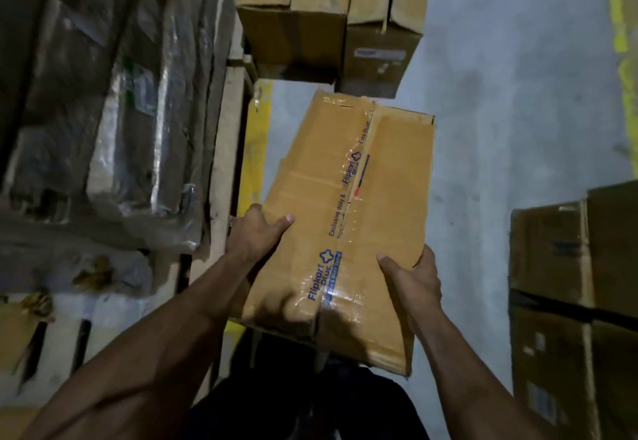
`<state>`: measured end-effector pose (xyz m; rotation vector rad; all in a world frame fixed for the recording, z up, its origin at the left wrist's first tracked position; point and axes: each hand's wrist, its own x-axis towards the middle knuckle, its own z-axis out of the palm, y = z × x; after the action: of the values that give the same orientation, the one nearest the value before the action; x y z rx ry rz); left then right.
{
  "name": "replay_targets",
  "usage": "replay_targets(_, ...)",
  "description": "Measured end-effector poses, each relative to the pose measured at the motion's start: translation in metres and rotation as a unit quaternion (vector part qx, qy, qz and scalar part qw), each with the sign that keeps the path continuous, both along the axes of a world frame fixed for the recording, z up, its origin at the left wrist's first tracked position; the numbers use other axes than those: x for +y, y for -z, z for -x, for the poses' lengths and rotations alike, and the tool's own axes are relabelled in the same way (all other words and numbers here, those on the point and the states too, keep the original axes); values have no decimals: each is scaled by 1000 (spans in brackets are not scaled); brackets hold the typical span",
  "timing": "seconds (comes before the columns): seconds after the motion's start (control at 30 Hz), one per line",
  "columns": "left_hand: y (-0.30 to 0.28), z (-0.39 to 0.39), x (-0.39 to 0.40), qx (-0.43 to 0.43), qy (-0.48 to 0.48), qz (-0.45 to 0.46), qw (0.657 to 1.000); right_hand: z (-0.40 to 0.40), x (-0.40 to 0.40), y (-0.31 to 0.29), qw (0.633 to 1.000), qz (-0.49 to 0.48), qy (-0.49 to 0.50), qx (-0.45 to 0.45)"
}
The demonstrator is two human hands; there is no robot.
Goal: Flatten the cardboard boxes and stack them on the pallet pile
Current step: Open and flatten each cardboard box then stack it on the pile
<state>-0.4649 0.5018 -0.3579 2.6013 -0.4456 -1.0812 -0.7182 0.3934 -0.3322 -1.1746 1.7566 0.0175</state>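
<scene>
I hold a brown cardboard box (pixel 348 218) in front of me with both hands. It is up off the gray floor (pixel 511 94). My left hand (pixel 257 232) grips the left edge of the box. My thumb lies on top and my fingers curl down the side. My right hand (pixel 412 279) grips the right edge near the corner close to me, with the thumb on top and the fingers wrapped under. The box has shiny clear tape (pixel 340 260) along its middle, with blue words on it. The top flaps are shut, but the tape is split at the far end.

Left of the box is a wooden pallet (pixel 221 149). On it lies a big pile of flat cardboard (pixel 114 101), partly wrapped in clear plastic. Between the box and the pallet a yellow line (pixel 257 142) runs along the floor. Beyond the box stand two more brown boxes (pixel 331 18), side by side. To the right of the box are more stacked boxes (pixel 573 284), well apart from it.
</scene>
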Motion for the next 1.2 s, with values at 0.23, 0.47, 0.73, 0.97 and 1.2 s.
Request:
replay_targets(0.23, 89, 20, 10, -46, 7, 35, 998, 13, 18, 88, 999, 50, 11, -3)
replay_targets(0.47, 154, 30, 32, -66, -8, 86, 994, 10, 44, 163, 994, 106, 7, -2)
replay_targets(0.73, 189, 41, 64, -60, 11, 112, 992, 22, 74, 198, 991, 135, 11, 15)
replay_targets(0.97, 218, 30, 86, 81, -62, 187, 977, 29, 95, 202, 992, 120, 38, 23)
replay_targets(1.2, 251, 48, 139, 112, -83, 167, 976, 52, 136, 196, 996, 78, 35, 39)
